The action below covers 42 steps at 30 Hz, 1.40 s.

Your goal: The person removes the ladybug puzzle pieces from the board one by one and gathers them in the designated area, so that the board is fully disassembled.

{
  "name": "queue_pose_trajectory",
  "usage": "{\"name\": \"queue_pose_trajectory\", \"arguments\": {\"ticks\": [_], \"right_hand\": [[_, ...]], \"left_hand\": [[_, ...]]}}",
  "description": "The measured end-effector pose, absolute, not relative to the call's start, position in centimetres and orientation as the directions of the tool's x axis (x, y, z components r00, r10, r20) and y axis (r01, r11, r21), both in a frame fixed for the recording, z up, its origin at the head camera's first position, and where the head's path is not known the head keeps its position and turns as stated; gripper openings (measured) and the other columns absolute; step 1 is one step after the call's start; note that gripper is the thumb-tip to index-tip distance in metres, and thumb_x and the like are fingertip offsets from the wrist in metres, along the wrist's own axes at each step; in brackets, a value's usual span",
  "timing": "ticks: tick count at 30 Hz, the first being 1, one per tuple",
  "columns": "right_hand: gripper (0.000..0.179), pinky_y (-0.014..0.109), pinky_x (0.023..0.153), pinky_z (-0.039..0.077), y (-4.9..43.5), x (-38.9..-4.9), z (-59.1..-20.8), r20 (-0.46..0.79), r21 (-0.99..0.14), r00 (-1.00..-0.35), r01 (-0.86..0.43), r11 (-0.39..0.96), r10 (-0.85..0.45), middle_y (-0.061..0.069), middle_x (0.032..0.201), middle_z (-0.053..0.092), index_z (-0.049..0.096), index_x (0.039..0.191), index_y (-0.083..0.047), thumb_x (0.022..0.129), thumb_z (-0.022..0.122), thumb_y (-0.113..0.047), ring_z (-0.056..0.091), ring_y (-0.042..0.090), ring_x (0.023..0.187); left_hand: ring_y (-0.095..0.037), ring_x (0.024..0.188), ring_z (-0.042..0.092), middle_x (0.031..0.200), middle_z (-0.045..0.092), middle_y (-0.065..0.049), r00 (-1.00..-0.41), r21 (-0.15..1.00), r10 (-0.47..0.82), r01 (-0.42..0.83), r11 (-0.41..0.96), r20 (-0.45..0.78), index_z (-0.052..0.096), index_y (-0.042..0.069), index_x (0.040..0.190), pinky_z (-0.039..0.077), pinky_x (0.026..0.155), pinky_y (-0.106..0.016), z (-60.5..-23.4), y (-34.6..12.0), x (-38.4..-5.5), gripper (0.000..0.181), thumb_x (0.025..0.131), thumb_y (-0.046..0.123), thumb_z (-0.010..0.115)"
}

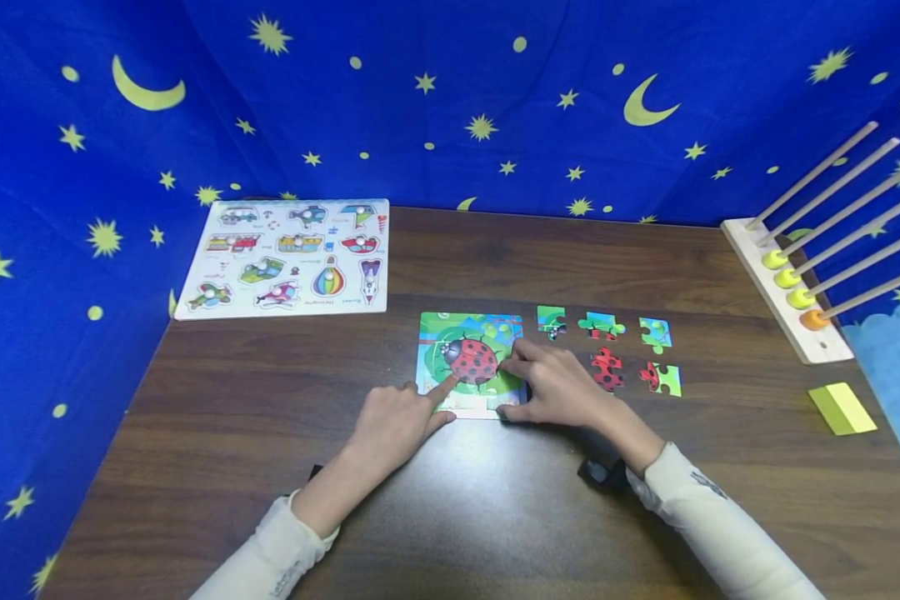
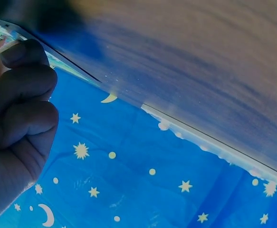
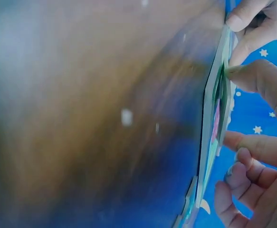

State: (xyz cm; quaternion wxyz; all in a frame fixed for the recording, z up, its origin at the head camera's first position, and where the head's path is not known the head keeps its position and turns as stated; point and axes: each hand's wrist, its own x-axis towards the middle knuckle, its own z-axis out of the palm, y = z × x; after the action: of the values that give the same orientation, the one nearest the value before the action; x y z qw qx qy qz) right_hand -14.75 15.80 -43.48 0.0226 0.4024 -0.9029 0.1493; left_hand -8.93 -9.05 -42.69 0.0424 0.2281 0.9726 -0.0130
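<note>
A ladybug jigsaw puzzle [image 1: 471, 360] lies in its tray [image 1: 474, 413] at mid-table. My left hand [image 1: 393, 421] presses on it with a straight index finger near the ladybug's lower side, the thumb by the tray's front edge. In the left wrist view that hand's other fingers [image 2: 31, 80] are curled. My right hand [image 1: 562, 387] is at the tray's right side, thumb low and index finger higher. The right wrist view shows it pinching a puzzle piece [image 3: 227, 102] tilted up from the tray; its picture side is mostly hidden.
Several loose puzzle pieces [image 1: 606, 368] lie right of the tray, partly behind my right hand. A white vehicle peg puzzle [image 1: 270, 258] is at the back left. At the right stand a bead rack with rods [image 1: 787, 292] and a yellow-green block [image 1: 842, 408]. A blue curtain [image 1: 420, 108] borders the table.
</note>
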Motion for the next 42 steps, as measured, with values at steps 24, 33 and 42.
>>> {"name": "queue_pose_trajectory", "arguments": {"ticks": [24,33,42], "right_hand": [[0.056,0.022,0.053,0.039,16.0,-14.4,-43.6,0.131,-0.277,-0.711,-0.695,0.663,-0.691,-0.001,0.088,0.053,0.075,0.107,-0.006,0.07,0.084,-0.046,0.042,0.006,0.064],[0.056,0.021,0.052,0.037,15.8,-14.4,-43.6,0.128,-0.268,-0.7,-0.706,0.655,-0.702,-0.001,0.089,0.055,0.075,0.107,-0.006,0.071,0.083,-0.048,0.042,0.004,0.063],[0.058,0.022,0.049,0.039,15.2,-14.6,-42.8,0.12,-0.196,-0.691,-0.72,0.666,-0.712,0.001,0.086,0.055,0.076,0.103,-0.005,0.068,0.082,-0.05,0.043,0.006,0.06]], "left_hand": [[-0.011,0.046,0.035,0.064,0.059,-0.002,-0.874,-0.057,0.485,0.485,0.872,-0.014,0.057,0.031,0.141,0.029,0.043,-0.029,-42.7,-8.5,-9.2,0.054,0.094,0.057,0.058],[-0.014,0.046,0.04,0.077,0.066,-0.005,-0.812,-0.045,0.584,0.584,0.811,-0.016,0.054,0.039,0.141,0.033,0.042,-0.03,-43.0,-7.8,-8.8,0.046,0.098,0.054,0.053],[-0.013,0.046,0.042,0.076,0.069,-0.005,-0.821,-0.062,0.57,0.569,0.82,0.01,0.058,0.038,0.139,0.031,0.041,-0.028,-43.1,-7.3,-8.4,0.041,0.099,0.049,0.054]]}}
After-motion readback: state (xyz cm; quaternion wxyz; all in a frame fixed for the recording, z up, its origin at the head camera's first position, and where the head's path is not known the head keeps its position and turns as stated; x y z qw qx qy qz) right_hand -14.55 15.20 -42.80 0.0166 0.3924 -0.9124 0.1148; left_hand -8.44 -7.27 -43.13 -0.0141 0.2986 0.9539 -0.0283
